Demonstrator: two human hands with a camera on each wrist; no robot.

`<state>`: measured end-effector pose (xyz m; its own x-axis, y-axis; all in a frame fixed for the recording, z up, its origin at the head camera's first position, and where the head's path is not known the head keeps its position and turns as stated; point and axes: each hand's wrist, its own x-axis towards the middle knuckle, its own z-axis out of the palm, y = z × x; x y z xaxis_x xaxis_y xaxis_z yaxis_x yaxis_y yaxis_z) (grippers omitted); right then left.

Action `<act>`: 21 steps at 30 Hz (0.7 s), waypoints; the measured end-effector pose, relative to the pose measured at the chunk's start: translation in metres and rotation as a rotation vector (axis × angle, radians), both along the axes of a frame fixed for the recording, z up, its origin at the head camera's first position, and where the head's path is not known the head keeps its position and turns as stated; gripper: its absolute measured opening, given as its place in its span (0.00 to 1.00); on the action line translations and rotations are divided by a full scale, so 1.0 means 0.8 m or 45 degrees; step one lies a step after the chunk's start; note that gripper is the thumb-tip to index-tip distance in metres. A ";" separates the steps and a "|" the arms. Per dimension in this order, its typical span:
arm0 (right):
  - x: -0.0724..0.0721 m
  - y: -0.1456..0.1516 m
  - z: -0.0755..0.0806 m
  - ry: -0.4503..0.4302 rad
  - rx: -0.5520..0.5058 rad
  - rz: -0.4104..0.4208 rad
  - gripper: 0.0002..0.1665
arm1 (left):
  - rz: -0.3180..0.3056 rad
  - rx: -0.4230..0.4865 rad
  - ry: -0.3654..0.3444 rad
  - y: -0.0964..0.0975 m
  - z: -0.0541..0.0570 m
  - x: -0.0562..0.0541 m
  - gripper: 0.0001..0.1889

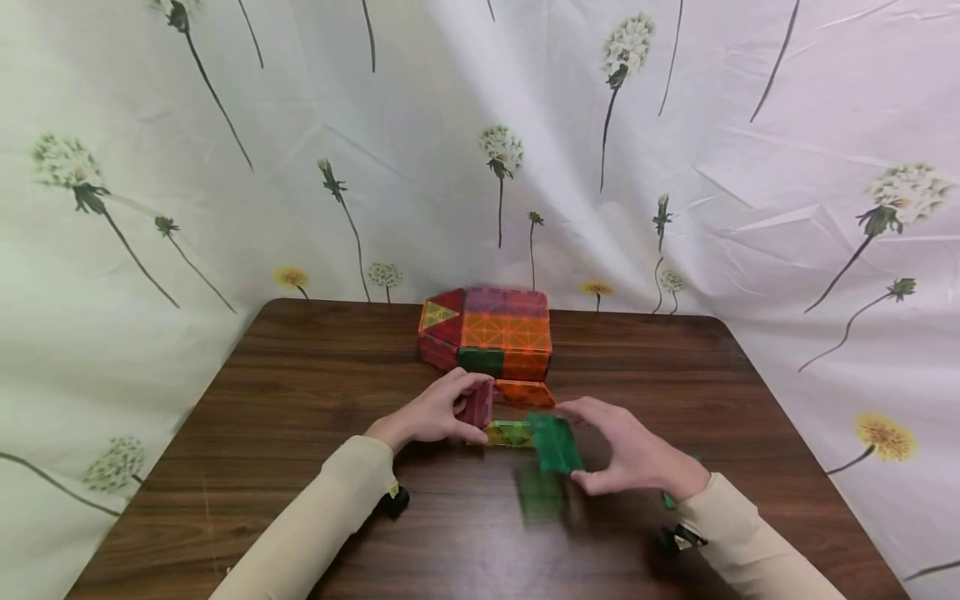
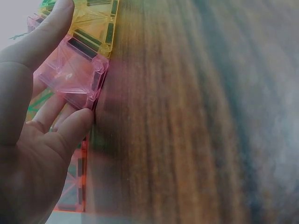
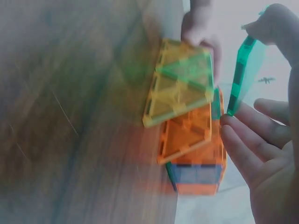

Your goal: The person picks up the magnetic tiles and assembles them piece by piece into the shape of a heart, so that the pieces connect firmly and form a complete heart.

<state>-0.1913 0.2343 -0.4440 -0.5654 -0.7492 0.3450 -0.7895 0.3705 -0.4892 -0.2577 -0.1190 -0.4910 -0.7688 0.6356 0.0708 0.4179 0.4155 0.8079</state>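
Observation:
My left hand [image 1: 431, 408] pinches a pink see-through magnetic tile [image 1: 478, 405] between thumb and fingers. In the left wrist view this tile [image 2: 70, 70] meets a yellow one [image 2: 93, 23]. My right hand [image 1: 626, 446] holds a green square magnetic tile [image 1: 558, 446] by its edges, thumb on one side and fingertips on the other. A low upright row of yellow tiles [image 1: 510, 433] with a green triangle in it stands between the hands. Just behind the row is an orange tile piece [image 1: 525, 393].
At the back of the wooden table [image 1: 300, 375] stands a box-shaped build of red, orange, purple and green tiles [image 1: 506, 332]. A green piece [image 1: 668, 500] lies partly hidden by the right wrist. A flower-printed cloth [image 1: 435, 167] hangs behind the table.

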 end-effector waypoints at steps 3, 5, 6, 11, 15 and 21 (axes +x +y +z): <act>-0.012 0.007 0.001 0.024 -0.037 -0.038 0.50 | 0.004 0.002 0.000 -0.001 -0.001 0.000 0.46; -0.019 0.011 0.000 0.033 -0.043 -0.084 0.50 | 0.006 0.002 0.001 -0.001 -0.002 -0.001 0.46; -0.023 0.013 -0.002 0.037 -0.040 -0.111 0.50 | 0.007 0.002 0.001 -0.001 -0.002 -0.001 0.46; -0.037 0.019 -0.012 -0.002 -0.002 -0.250 0.48 | 0.003 0.008 -0.005 -0.001 -0.002 0.000 0.46; -0.048 0.020 -0.022 -0.089 0.045 -0.313 0.46 | 0.005 0.007 -0.005 -0.001 -0.002 0.000 0.46; -0.061 0.014 -0.037 -0.153 0.117 -0.312 0.43 | 0.006 0.015 -0.021 0.000 -0.003 0.000 0.46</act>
